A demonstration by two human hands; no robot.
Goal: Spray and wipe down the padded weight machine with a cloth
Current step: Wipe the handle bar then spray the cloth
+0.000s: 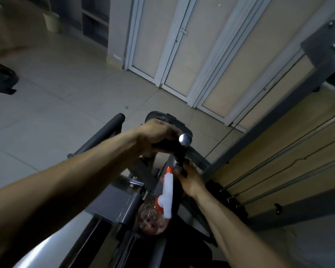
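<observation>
My left hand is curled over a black padded handle of the grey weight machine. The handle ends in a chrome cap. No cloth is plainly visible under the fingers. Just below, my right hand grips the handle's lower post with its fingertips. A spray bottle with a white head, red nozzle and clear body stands between my forearms, on the machine. Neither hand touches it.
White-framed double doors close off the wall ahead. At my right stand a grey machine frame and slanted guide rods. A pale bin sits far left, with another machine's foot. Tiled floor lies between them.
</observation>
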